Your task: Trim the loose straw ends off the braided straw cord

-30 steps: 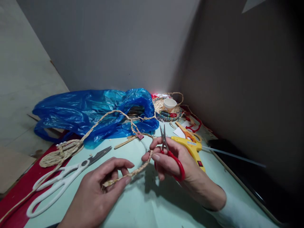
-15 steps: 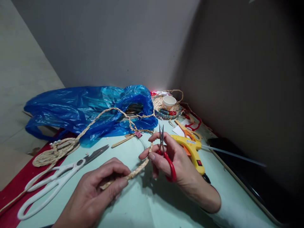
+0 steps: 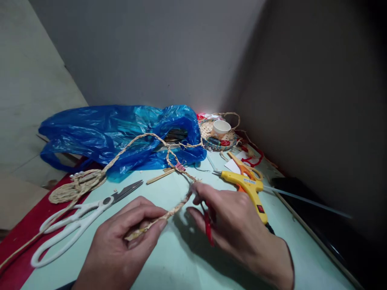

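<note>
My left hand [image 3: 121, 245] pinches the loose end of a braided straw rope [image 3: 169, 211] between thumb and fingers, low over the pale green table [image 3: 181, 262]. My right hand [image 3: 238, 225] is turned palm down and closed around small red-handled scissors [image 3: 208, 228]; only part of a red handle shows under the fingers, the blades are hidden. Its fingertips meet the rope about a hand's width further along. The rope runs back over a blue plastic bag [image 3: 121, 135] to a flat coiled straw mat [image 3: 75, 187] at the left.
Large white-handled scissors [image 3: 75, 219] lie left of my left hand. A yellow glue gun [image 3: 249, 187] and orange scissors [image 3: 242, 165] lie right of my right hand. A small woven basket [image 3: 219, 139] holding a white cup [image 3: 221, 127] stands in the corner. Walls close the back and right.
My right hand has rolled over, palm down, so the red scissors' blades no longer point up and are hidden under it. My left hand keeps its pinch on the rope end.
</note>
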`<state>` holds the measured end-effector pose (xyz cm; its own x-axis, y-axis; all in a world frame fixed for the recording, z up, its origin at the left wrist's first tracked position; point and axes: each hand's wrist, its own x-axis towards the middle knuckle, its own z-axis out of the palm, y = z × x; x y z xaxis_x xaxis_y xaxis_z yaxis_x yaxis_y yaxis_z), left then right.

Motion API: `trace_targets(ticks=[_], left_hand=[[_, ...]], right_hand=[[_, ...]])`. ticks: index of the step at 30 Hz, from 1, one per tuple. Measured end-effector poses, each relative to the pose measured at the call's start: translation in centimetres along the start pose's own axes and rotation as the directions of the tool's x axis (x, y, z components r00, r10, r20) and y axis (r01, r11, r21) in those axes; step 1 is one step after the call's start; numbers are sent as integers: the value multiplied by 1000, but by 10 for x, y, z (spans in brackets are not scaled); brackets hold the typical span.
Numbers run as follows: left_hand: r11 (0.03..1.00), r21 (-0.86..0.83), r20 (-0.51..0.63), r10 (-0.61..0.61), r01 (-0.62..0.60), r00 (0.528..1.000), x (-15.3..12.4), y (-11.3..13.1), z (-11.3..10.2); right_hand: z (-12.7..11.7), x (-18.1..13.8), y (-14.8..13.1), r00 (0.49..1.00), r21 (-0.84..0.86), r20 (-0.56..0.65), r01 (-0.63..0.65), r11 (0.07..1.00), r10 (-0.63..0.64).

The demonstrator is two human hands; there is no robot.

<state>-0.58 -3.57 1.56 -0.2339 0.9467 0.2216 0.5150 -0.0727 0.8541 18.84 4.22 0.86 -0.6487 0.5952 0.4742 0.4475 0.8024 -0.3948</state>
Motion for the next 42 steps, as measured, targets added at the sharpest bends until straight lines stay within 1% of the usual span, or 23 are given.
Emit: trace_targets(ticks=[1, 3, 6, 8, 12, 15, 22, 25, 27, 29, 31, 32, 34, 36, 38, 40, 42], left_hand=[[1000, 10, -10, 28, -28, 1000, -1, -1, 1], [999, -5, -25, 48, -48, 999, -3, -3, 3], [998, -46, -44, 50, -51, 998, -6, -4, 5], [998, -51, -36, 35, -36, 999, -7, -3, 5], [991, -89, 22, -96, 97, 995, -5, 1, 3], [982, -114, 33, -150, 153, 988, -3, 4, 2], [981, -122, 20, -150, 151, 989, -3, 0, 0], [987, -96, 43, -122, 125, 992, -1, -3, -1], [984, -116, 65, -129, 136, 990, 1, -4, -2], [970, -163, 78, -168, 179, 983, 1, -4, -2], [960, -184, 93, -198, 213, 976, 1, -5, -3], [959, -179, 107, -204, 221, 973, 0, -7, -4], [950, -164, 159, -242, 267, 957, -1, -10, -5], [920, -173, 189, -319, 351, 929, -2, -14, -5], [897, -199, 159, -368, 395, 916, -3, -17, -3], [896, -228, 158, -352, 381, 923, -4, -20, -1], [895, -252, 225, -316, 368, 922, -5, -21, 1]], right_hand=[[0, -2, -2, 997, -114, 33, 76, 991, -72], [1, -5, -5, 980, -265, 123, 183, 947, -155], [3, -8, -8, 958, -326, 208, 257, 910, -196], [4, -9, -8, 953, -337, 221, 275, 900, -208], [5, -9, -5, 953, -364, 205, 288, 886, -225], [6, -10, -3, 951, -395, 201, 297, 869, -234], [6, -11, -3, 955, -417, 211, 281, 865, -208], [4, -11, -4, 942, -425, 253, 313, 850, -221], [4, -10, -4, 937, -409, 268, 322, 854, -225], [4, -9, -3, 956, -316, 236, 245, 917, -174], [4, -6, 0, 982, -140, 180, 85, 987, -59], [4, -4, 1, 987, -44, 163, -1, 999, 8], [3, 0, 4, 980, 97, 159, -134, 986, 117], [0, 4, 6, 966, 167, 175, -219, 961, 190], [-4, 7, 6, 954, 216, 179, -278, 936, 241], [-7, 9, 6, 946, 266, 171, -313, 912, 275], [-9, 10, 4, 943, 300, 168, -327, 896, 288]])
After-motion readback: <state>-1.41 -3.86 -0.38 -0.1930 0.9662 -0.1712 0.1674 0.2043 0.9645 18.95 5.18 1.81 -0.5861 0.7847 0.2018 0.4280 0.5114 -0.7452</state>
